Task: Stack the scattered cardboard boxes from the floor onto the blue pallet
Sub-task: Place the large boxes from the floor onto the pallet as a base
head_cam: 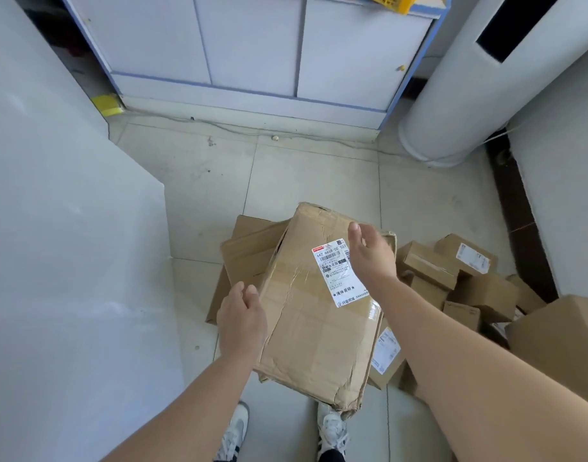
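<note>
A large crumpled cardboard box [306,315] with a white shipping label lies in front of my feet, resting on flattened cardboard [249,248]. My left hand [241,320] is at its left edge, fingers apart, touching or nearly touching the side. Above the box's right half, over the label, my right hand [369,251] hovers open. Neither hand grips the box. Several smaller cardboard boxes [452,271] are piled on the floor to the right. No blue pallet is in view.
A white cabinet with blue trim [252,61] stands ahead. A white cylindrical unit [479,88] rises at the right, white walls [52,228] close in on the left. Another big box [562,331] sits at the right edge. Tiled floor [286,168] lies between.
</note>
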Demonstrator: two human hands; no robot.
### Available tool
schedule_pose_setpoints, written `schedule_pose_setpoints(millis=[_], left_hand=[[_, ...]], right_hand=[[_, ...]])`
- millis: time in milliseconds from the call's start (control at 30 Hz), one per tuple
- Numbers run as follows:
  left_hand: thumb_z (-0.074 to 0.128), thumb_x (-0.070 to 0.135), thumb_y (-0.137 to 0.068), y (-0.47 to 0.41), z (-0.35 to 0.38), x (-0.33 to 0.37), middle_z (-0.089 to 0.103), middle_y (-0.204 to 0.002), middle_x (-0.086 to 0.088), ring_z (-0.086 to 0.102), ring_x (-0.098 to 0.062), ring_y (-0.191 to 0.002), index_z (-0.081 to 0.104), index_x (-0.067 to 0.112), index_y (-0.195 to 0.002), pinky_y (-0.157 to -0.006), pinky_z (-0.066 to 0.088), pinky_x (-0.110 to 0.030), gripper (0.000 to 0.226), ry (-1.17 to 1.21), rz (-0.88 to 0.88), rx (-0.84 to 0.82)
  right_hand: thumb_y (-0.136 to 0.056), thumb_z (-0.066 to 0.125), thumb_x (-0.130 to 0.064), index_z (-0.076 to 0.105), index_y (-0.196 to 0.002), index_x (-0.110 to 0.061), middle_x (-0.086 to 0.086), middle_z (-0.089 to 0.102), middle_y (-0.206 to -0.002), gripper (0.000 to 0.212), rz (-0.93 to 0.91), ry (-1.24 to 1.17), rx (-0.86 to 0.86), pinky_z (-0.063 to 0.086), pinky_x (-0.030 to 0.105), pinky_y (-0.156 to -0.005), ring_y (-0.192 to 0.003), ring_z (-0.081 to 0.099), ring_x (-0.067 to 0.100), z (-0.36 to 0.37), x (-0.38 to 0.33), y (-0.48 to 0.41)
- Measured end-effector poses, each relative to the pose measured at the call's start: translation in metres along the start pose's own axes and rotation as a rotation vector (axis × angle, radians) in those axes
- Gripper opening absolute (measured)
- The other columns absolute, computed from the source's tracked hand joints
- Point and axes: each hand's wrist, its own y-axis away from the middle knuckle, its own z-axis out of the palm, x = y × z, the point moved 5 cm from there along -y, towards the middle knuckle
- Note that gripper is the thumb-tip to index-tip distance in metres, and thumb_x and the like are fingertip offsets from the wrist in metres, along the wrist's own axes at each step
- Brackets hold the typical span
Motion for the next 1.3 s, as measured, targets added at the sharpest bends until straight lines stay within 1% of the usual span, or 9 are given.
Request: schedule_pose_setpoints(millis=[133,267,333,433,533,767,833,967,1300], left_hand=[[0.030,0.028,-0.098,0.004,0.007,-0.017,0.054,-0.119,-0.026,0.048,-0.041,-0.114,0.047,-0.008,-0.116,-0.097,0.039,-0.056,0.044,0.019,-0.103,0.119],[0.030,0.029,-0.098,0.017,0.019,-0.040,0.061,-0.111,-0.015,0.052,-0.036,-0.109,0.057,0.006,-0.111,-0.092,0.043,-0.055,0.037,-0.053,-0.244,0.227],[0.033,0.032,-0.099,0.028,0.026,-0.050,0.060,-0.119,-0.014,0.048,-0.035,-0.117,0.058,0.011,-0.115,-0.095,0.041,-0.054,0.037,-0.086,-0.299,0.270],[0.038,0.032,-0.100,0.048,0.033,-0.060,0.042,-0.145,-0.011,0.031,-0.030,-0.137,0.045,0.013,-0.139,-0.104,0.030,-0.053,0.043,-0.054,-0.397,0.334],[0.039,0.031,-0.100,0.066,0.042,-0.068,0.026,-0.155,-0.013,0.020,-0.031,-0.143,0.027,0.011,-0.148,-0.110,0.023,-0.053,0.053,0.074,-0.495,0.411],[0.034,0.045,-0.099,0.083,0.088,-0.104,0.022,-0.158,-0.009,0.025,-0.029,-0.143,0.011,0.017,-0.153,-0.114,0.025,-0.048,0.065,0.471,-0.753,0.394],[0.032,0.047,-0.099,0.083,0.101,-0.103,0.032,-0.153,-0.007,0.033,-0.027,-0.138,0.018,0.018,-0.151,-0.112,0.029,-0.043,0.061,0.577,-0.762,0.347],[0.031,0.048,-0.100,0.078,0.109,-0.092,0.050,-0.126,-0.001,0.048,-0.026,-0.121,0.031,0.021,-0.145,-0.091,0.032,-0.032,0.052,0.662,-0.725,0.309],[0.030,0.050,-0.099,0.050,0.070,-0.086,0.055,-0.125,-0.012,0.054,-0.032,-0.109,0.038,0.014,-0.135,-0.089,0.043,-0.039,0.052,0.427,-0.614,0.337]], right_hand=[[-0.096,0.024,-0.057,0.046,-0.134,-0.027,0.003,0.055,-0.130,0.053,-0.041,0.106,-0.082,0.043,0.043,-0.096,-0.115,0.052,0.024,0.004,-0.001,-0.025],[-0.098,0.027,-0.054,0.046,-0.136,-0.022,0.004,0.055,-0.133,0.053,-0.131,0.179,-0.134,0.041,0.044,-0.099,-0.119,0.051,0.027,0.005,0.001,-0.045],[-0.098,0.027,-0.053,0.045,-0.137,-0.022,0.006,0.054,-0.134,0.053,-0.163,0.222,-0.167,0.042,0.043,-0.099,-0.120,0.051,0.029,0.005,0.005,-0.056],[-0.099,0.026,-0.053,0.042,-0.140,-0.020,0.009,0.050,-0.138,0.055,-0.225,0.310,-0.229,0.040,0.044,-0.099,-0.124,0.048,0.031,0.008,0.009,-0.070],[-0.100,0.024,-0.051,0.039,-0.142,-0.018,0.011,0.046,-0.141,0.056,-0.276,0.394,-0.266,0.037,0.045,-0.101,-0.127,0.044,0.032,0.013,0.013,-0.081],[-0.100,0.025,-0.045,0.040,-0.137,-0.014,0.008,0.043,-0.141,0.051,-0.351,0.514,-0.237,0.027,0.045,-0.106,-0.130,0.039,0.029,0.029,0.020,-0.107],[-0.099,0.024,-0.047,0.037,-0.140,-0.017,0.007,0.042,-0.142,0.052,-0.333,0.565,-0.240,0.023,0.047,-0.109,-0.133,0.037,0.027,0.033,0.027,-0.116],[-0.099,0.019,-0.049,0.039,-0.138,-0.018,0.010,0.045,-0.140,0.053,-0.286,0.620,-0.253,0.022,0.048,-0.109,-0.130,0.039,0.030,0.039,0.041,-0.129],[-0.089,0.018,-0.070,0.043,-0.138,-0.013,0.014,0.037,-0.140,0.080,-0.061,0.615,-0.254,0.033,0.052,-0.105,-0.132,0.026,0.034,0.020,0.059,-0.130]])
